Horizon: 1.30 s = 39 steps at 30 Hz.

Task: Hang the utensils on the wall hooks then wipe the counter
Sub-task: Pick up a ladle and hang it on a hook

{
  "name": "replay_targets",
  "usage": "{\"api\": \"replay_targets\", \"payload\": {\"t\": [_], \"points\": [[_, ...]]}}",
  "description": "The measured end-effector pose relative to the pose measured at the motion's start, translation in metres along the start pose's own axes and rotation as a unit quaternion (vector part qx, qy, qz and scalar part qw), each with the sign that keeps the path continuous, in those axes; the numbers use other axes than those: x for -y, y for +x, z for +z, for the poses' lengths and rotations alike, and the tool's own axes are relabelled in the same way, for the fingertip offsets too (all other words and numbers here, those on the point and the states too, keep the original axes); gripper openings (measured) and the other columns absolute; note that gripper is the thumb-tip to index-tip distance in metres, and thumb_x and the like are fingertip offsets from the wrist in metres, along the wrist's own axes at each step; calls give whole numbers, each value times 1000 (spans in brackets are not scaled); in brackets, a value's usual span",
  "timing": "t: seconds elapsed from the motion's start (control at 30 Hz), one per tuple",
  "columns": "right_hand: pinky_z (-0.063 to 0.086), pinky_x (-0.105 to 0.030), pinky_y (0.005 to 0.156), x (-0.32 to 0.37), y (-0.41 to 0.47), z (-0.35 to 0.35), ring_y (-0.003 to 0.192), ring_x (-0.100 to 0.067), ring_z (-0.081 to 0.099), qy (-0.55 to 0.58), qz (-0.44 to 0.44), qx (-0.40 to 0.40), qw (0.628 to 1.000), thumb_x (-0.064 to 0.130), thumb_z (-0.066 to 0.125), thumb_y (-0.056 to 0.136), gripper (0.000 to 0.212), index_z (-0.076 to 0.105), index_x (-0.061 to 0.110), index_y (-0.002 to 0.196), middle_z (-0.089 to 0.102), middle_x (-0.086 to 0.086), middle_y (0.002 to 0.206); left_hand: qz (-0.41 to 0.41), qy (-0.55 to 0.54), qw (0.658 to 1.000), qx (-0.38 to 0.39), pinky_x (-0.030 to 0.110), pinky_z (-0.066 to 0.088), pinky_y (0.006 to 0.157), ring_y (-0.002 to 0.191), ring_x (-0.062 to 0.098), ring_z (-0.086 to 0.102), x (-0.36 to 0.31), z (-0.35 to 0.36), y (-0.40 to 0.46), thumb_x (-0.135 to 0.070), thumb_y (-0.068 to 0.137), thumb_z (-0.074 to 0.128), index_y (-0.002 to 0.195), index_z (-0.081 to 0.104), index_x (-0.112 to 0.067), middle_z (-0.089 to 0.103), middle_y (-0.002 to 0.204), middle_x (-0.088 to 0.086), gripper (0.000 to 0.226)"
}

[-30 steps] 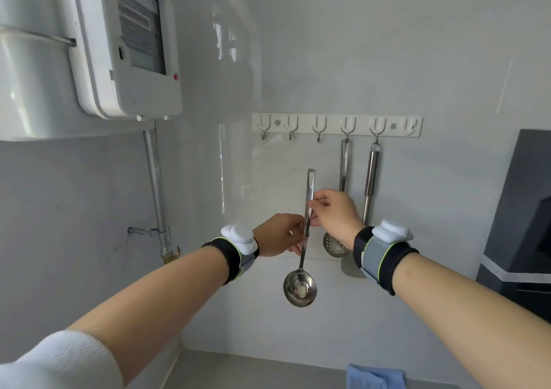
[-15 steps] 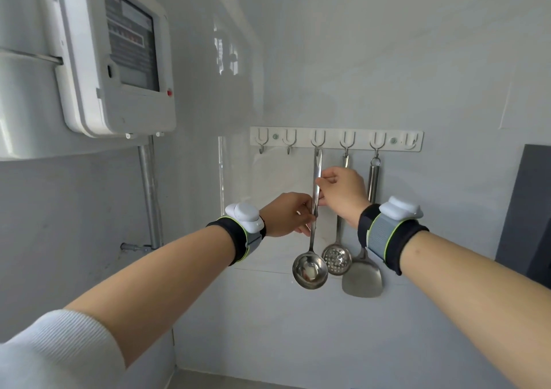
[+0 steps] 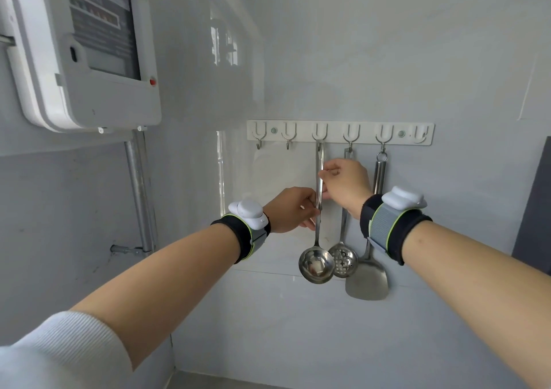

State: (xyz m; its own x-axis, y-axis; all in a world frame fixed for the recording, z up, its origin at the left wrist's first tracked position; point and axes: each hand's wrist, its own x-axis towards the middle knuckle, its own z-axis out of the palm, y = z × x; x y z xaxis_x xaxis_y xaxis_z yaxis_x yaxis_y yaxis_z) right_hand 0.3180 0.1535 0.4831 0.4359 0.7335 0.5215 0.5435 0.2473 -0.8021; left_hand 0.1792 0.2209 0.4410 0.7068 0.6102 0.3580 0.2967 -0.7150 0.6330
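Ladle (image 3: 316,265) at third hook, hands pinching handle

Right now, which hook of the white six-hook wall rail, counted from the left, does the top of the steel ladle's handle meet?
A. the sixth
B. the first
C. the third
C: the shiny steel ladle has its handle top at the third hook of the white wall rail, with both hands pinching the handle.
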Motion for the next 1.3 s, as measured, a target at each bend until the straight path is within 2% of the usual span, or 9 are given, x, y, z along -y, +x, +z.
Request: {"api": "replay_targets", "payload": {"t": [0.27,0.43,0.5,0.6,0.67,0.8,0.97,1.23,1.3], "points": [[64,-42,70,-15,-6,6,84,-32,72,14,21,23,999,8,63,93,16,69,1,106,67,-8,87,-7,34,999,-36,39,61,79,73,17,78,23,20,0,-11,98,56,93,57,-2,76,89,8,11],[61,-46,83,-19,-5,10,84,-34,73,-9,21,27,999,7,62,93,16,69,2,105,70,-10,90,-31,46,994,-89,42,59,82,74,20,76,30,27,2,-12,97,58,91,60,-3,76,82,9,12],[58,-39,89,-23,-7,10,91,-27,71,-20,21,30,999,9,61,93,20,67,5,111,72,-11,100,-35,62,991,-111,44,57,83,79,26,73,30,30,3,-12,95,59,88,61,-3,75,81,10,12],[49,-25,80,-27,-18,9,93,-19,67,-42,8,24,999,13,57,94,23,65,9,115,73,-7,103,-45,68,987,-136,45,55,83,86,32,68,30,34,3,-12,93,61,86,61,-4,73,85,12,11],[47,-24,80,-28,-28,7,96,-17,65,-55,-3,23,998,13,55,94,26,62,9,118,71,-3,105,-56,62,986,-144,43,55,84,88,32,66,30,37,2,-13,92,62,88,63,-6,72,88,11,8],[52,-34,93,-28,-46,4,106,-20,62,-58,5,11,998,11,53,94,35,55,8,129,65,-6,119,-79,49,987,-129,39,55,89,92,23,67,29,43,-7,-19,92,67,97,65,-16,72,96,1,7],[45,-23,85,-37,-79,4,97,-14,62,-70,10,39,997,13,52,93,29,61,12,121,68,-1,111,-103,79,984,-123,37,53,90,98,23,64,32,54,-41,-25,92,69,115,61,-15,67,108,2,26],[47,-18,67,-73,-146,19,92,-13,67,-56,75,101,990,19,57,92,17,67,22,105,66,13,88,-98,122,985,-72,39,52,93,105,22,63,38,86,-115,-23,94,66,115,62,-16,67,112,1,23],[51,-22,74,-83,-165,22,92,-12,68,-50,83,120,988,18,56,92,16,66,24,103,68,13,89,-108,126,984,-58,38,51,94,105,21,62,43,95,-133,-25,94,67,118,62,-17,67,113,0,26]]}}
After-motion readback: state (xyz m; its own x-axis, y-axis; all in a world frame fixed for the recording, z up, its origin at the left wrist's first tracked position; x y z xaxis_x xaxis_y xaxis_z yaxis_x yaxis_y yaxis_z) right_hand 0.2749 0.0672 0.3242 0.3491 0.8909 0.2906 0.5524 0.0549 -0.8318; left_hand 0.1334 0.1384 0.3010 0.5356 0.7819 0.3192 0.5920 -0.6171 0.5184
